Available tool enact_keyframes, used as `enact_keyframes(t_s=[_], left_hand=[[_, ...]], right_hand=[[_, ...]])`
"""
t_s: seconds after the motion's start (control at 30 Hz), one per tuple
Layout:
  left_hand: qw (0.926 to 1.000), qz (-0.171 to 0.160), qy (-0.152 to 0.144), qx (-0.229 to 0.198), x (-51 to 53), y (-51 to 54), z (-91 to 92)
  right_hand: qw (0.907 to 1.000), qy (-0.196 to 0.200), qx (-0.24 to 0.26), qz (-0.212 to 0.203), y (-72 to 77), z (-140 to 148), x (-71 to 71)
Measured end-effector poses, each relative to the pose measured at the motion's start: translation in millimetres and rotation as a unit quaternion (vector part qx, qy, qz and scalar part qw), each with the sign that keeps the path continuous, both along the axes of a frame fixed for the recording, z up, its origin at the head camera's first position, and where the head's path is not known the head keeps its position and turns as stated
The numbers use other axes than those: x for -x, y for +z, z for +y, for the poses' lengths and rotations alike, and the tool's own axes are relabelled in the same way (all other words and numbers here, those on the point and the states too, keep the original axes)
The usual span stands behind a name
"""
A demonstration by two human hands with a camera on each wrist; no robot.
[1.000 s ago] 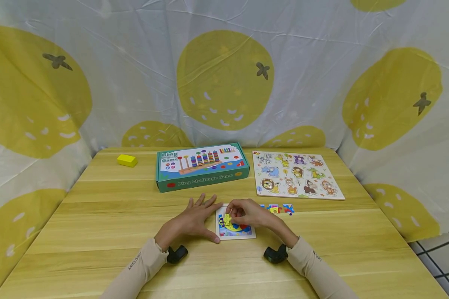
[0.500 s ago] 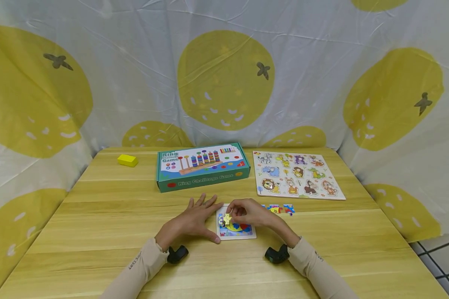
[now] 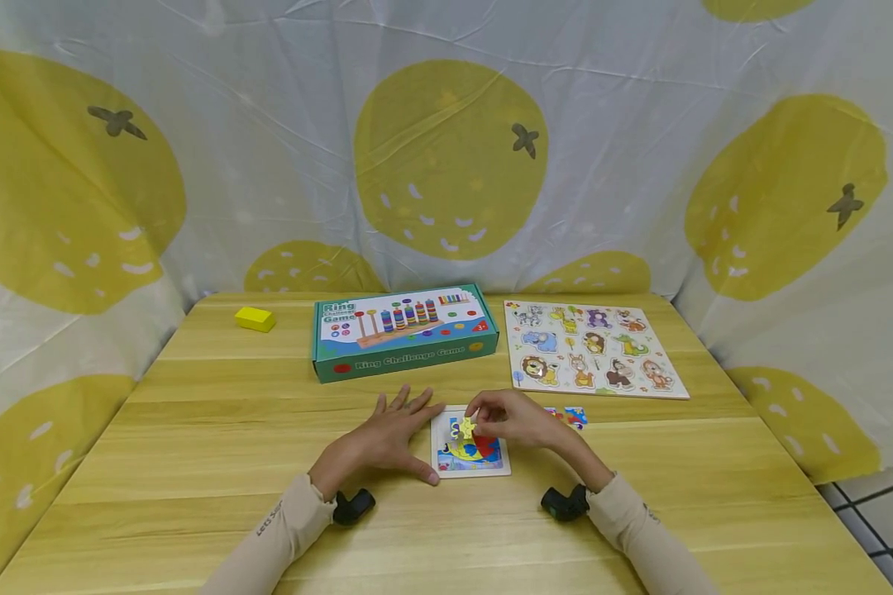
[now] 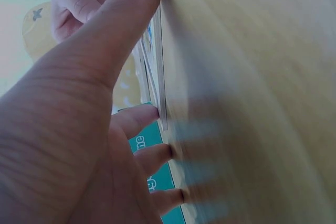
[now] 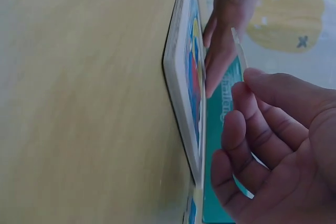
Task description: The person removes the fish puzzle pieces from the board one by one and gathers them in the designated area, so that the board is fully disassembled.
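A small framed puzzle board point(image 3: 472, 464) with a colourful picture lies flat on the table. My left hand point(image 3: 384, 438) rests with spread fingers along its left side, the thumb by the lower left corner; in the left wrist view the left hand point(image 4: 100, 103) has its forefinger at the board's edge. Above the board, my right hand point(image 3: 517, 420) pinches a yellow puzzle piece point(image 3: 467, 427) between thumb and forefinger. The right wrist view shows that piece point(image 5: 239, 51) edge-on, raised off the board point(image 5: 181, 66), in the fingertips of the right hand point(image 5: 283, 140).
Loose puzzle pieces point(image 3: 575, 416) lie right of the board, partly behind the right hand. A green Ring Challenge Game box point(image 3: 405, 357) stands behind, with an animal puzzle board point(image 3: 603, 392) to its right. A yellow block point(image 3: 255, 320) sits at the back left. Patterned cloth point(image 3: 603, 124) surrounds the table.
My right hand has moved slightly right and up with the yellow piece, uncovering more of the board and covering part of the loose pieces. The left hand has stayed in place.
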State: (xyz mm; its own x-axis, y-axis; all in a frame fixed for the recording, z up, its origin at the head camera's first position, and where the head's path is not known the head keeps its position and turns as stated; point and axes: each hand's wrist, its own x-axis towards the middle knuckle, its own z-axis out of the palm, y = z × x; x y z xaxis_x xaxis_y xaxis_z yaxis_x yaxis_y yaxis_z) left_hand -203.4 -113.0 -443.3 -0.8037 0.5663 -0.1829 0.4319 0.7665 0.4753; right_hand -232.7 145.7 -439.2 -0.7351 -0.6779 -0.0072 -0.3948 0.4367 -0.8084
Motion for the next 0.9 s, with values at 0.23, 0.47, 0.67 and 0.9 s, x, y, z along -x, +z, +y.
enact_keyframes(t_s=[0.23,0.47,0.67,0.9], left_hand=[[1.0,0.002,-0.003,-0.004,-0.5,0.2,0.2],[1.0,-0.001,-0.005,-0.005,0.1,0.4,-0.2],[1.0,0.0,-0.005,-0.005,0.1,0.3,-0.4],[1.0,-0.001,-0.003,-0.002,1.0,-1.4,-0.4]], right_hand=[[0.9999,-0.014,-0.001,0.001,-4.1,24,-0.1],[0.9994,-0.03,0.01,0.012,-4.3,48,-3.8],[0.9991,-0.039,0.009,0.014,-7.1,67,-5.6],[0.9992,-0.04,0.001,0.007,-10.4,83,-6.8]])
